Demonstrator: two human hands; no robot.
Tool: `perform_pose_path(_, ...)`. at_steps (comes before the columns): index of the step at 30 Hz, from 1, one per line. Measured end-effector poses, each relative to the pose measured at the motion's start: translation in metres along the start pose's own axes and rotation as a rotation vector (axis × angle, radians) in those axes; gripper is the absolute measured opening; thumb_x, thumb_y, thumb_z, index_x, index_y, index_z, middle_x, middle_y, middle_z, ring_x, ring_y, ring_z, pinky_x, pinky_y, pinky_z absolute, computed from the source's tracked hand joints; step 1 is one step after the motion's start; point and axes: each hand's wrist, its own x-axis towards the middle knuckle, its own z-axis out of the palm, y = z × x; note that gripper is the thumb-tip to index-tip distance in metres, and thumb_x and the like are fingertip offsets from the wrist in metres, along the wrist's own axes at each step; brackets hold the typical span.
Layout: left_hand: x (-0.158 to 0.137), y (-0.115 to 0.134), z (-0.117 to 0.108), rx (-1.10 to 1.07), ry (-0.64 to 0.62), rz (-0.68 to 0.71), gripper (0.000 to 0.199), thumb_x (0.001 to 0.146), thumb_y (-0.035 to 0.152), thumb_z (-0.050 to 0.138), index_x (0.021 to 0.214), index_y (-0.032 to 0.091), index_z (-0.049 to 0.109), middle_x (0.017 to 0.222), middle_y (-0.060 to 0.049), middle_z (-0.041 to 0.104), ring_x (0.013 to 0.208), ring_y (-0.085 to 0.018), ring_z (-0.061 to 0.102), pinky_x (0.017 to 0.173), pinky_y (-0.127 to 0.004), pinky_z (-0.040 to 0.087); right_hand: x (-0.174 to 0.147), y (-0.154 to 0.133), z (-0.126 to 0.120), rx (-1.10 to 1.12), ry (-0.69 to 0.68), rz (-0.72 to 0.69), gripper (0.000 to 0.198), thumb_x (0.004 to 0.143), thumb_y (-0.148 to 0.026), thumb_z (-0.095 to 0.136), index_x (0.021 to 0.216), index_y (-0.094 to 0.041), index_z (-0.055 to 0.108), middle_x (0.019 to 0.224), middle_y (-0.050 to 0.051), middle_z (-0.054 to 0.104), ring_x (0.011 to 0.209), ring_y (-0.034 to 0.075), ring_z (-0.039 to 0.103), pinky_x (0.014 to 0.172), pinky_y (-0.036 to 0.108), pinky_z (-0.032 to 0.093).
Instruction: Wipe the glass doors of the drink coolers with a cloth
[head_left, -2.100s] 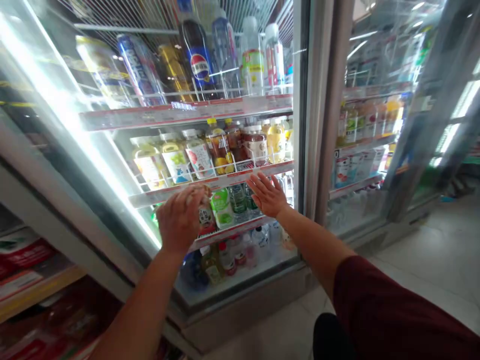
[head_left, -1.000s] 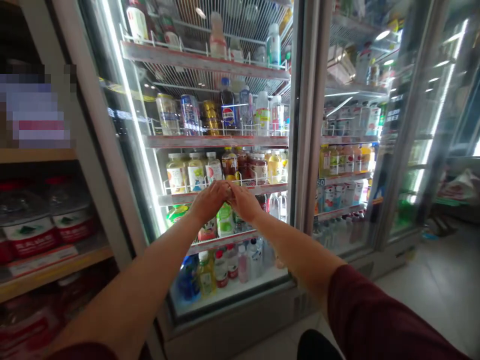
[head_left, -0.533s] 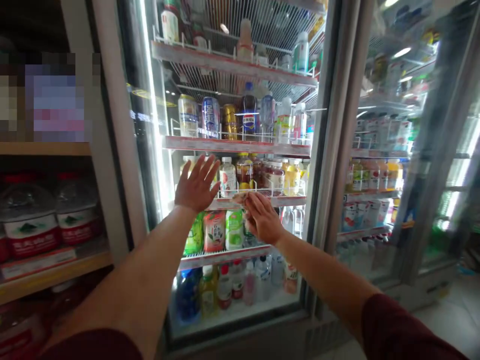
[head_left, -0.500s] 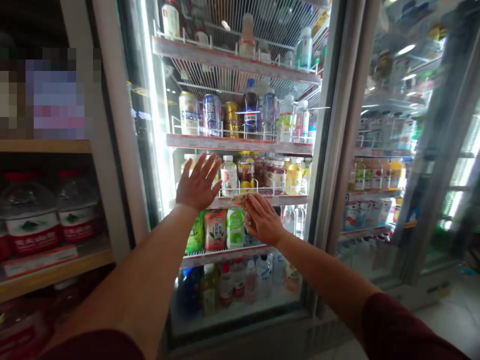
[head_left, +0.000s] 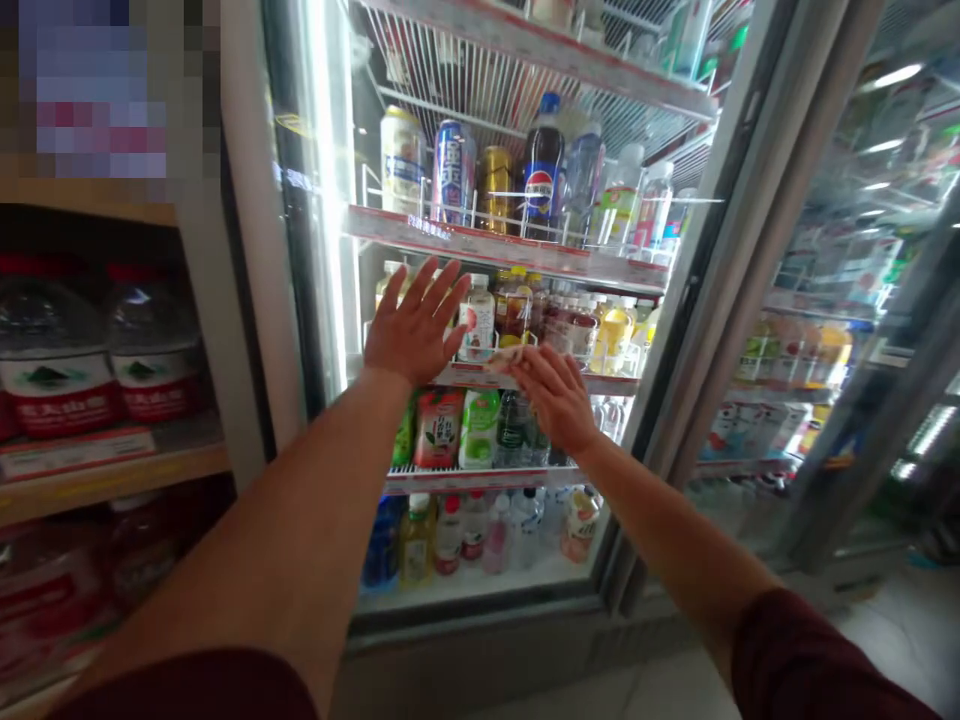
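My left hand is spread with its palm toward the glass door of a lit drinks fridge; it looks flat against the pane. Lower and to the right, my right hand grips a pale, crumpled cloth at its fingertips, close to the glass. Part of the cloth is hidden under the fingers. Behind the pane, a white-capped bottle shows between the two hands. Red and green drink packs stand on the shelf below.
Cans and a cola bottle line a higher fridge shelf. To the left, a wooden-edged shelf holds large red-capped water bottles. A metal door frame and another fridge section stand at the right.
My view has tilted down and come closer, so the fridge contents sit higher and larger. Both hands keep about the same place over the shelves; the right hand's fingers are angled differently on the cloth.
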Motion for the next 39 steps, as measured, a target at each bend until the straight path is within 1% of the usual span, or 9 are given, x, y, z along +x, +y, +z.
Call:
perform_pose_path(5, 0.001, 0.002, -0.001, -0.039, -0.007, -0.024, 0.068, 0.106, 0.048, 0.039, 0.167, 0.02, 0.038, 0.179, -0.004, 0.029, 0.17, -0.021, 0.014, 0.14, -0.054, 0.004, 0.017, 0.03, -0.004, -0.061, 0.36, 0.276, 0.068, 0.113, -0.024, 0.034, 0.175, -0.041, 0.013, 0.177, 0.004, 0.037, 0.166, 0.035, 0.032, 0.129, 0.068, 0.041)
perform_pose_path(11, 0.002, -0.001, 0.0, -0.07, -0.012, -0.01, 0.07, 0.105, 0.049, 0.041, 0.17, 0.024, 0.034, 0.18, -0.003, 0.025, 0.17, -0.025, 0.013, 0.14, -0.055, 0.001, 0.015, 0.046, -0.016, -0.141, -0.037, -0.025, 0.057, 0.11, -0.04, 0.046, 0.167, -0.034, 0.046, 0.172, 0.004, 0.048, 0.165, 0.035, 0.034, 0.135, 0.063, 0.032)
perform_pose_path(13, 0.002, -0.003, 0.001, -0.077, -0.008, -0.005, 0.071, 0.105, 0.049, 0.044, 0.171, 0.025, 0.032, 0.181, -0.004, 0.025, 0.17, -0.027, 0.013, 0.139, -0.059, 0.0, 0.022, 0.057, -0.019, -0.156, -0.022, -0.038, 0.057, 0.111, -0.038, 0.043, 0.168, -0.034, 0.043, 0.172, 0.003, 0.048, 0.165, 0.034, 0.036, 0.135, 0.063, 0.033)
perform_pose_path(17, 0.001, -0.003, 0.001, -0.051, -0.014, -0.008, 0.071, 0.106, 0.048, 0.045, 0.172, 0.027, 0.029, 0.181, -0.004, 0.024, 0.17, -0.027, 0.013, 0.14, -0.058, 0.0, 0.046, 0.065, -0.013, -0.24, 0.348, 0.334, 0.067, 0.112, -0.029, 0.027, 0.177, -0.025, 0.01, 0.18, 0.012, 0.032, 0.168, 0.037, 0.027, 0.129, 0.073, 0.035)
perform_pose_path(19, 0.001, -0.002, 0.0, -0.029, -0.02, -0.007, 0.071, 0.106, 0.047, 0.045, 0.173, 0.027, 0.028, 0.181, -0.004, 0.024, 0.171, -0.027, 0.013, 0.14, -0.059, 0.001, 0.052, 0.058, -0.012, -0.248, 0.323, 0.387, 0.069, 0.111, -0.029, 0.027, 0.177, -0.021, 0.008, 0.181, 0.014, 0.027, 0.169, 0.039, 0.022, 0.13, 0.074, 0.033)
perform_pose_path(23, 0.001, -0.002, 0.0, -0.013, -0.021, 0.0, 0.071, 0.107, 0.046, 0.045, 0.173, 0.025, 0.029, 0.181, -0.006, 0.025, 0.17, -0.028, 0.013, 0.14, -0.06, 0.002, 0.048, 0.053, -0.026, -0.169, 0.064, 0.104, 0.061, 0.111, -0.037, 0.038, 0.171, -0.026, 0.039, 0.176, 0.008, 0.041, 0.168, 0.035, 0.027, 0.136, 0.064, 0.028)
perform_pose_path(26, 0.001, -0.002, -0.001, -0.013, -0.027, 0.0, 0.072, 0.106, 0.047, 0.046, 0.173, 0.026, 0.029, 0.181, -0.005, 0.024, 0.17, -0.028, 0.013, 0.14, -0.059, 0.003, 0.054, 0.077, -0.035, -0.12, 0.056, -0.003, 0.057, 0.111, -0.039, 0.037, 0.166, -0.029, 0.047, 0.172, 0.005, 0.048, 0.166, 0.032, 0.033, 0.137, 0.064, 0.026)
perform_pose_path(32, 0.002, 0.0, -0.003, -0.029, -0.032, -0.02, 0.071, 0.104, 0.045, 0.048, 0.171, 0.026, 0.031, 0.18, -0.004, 0.027, 0.17, -0.027, 0.015, 0.14, -0.059, 0.002, 0.102, 0.105, -0.022, -0.044, 0.605, 0.579, 0.068, 0.111, -0.038, 0.019, 0.168, -0.007, 0.038, 0.173, 0.023, 0.038, 0.169, 0.04, 0.021, 0.132, 0.077, 0.02)
perform_pose_path(39, 0.002, 0.001, -0.003, -0.055, -0.017, -0.034, 0.07, 0.104, 0.048, 0.046, 0.17, 0.028, 0.034, 0.179, -0.004, 0.029, 0.169, -0.028, 0.018, 0.14, -0.057, 0.004, 0.061, 0.09, -0.03, -0.164, 0.17, 0.077, 0.061, 0.112, -0.037, 0.027, 0.172, -0.028, 0.034, 0.175, 0.008, 0.043, 0.168, 0.031, 0.029, 0.134, 0.064, 0.03)
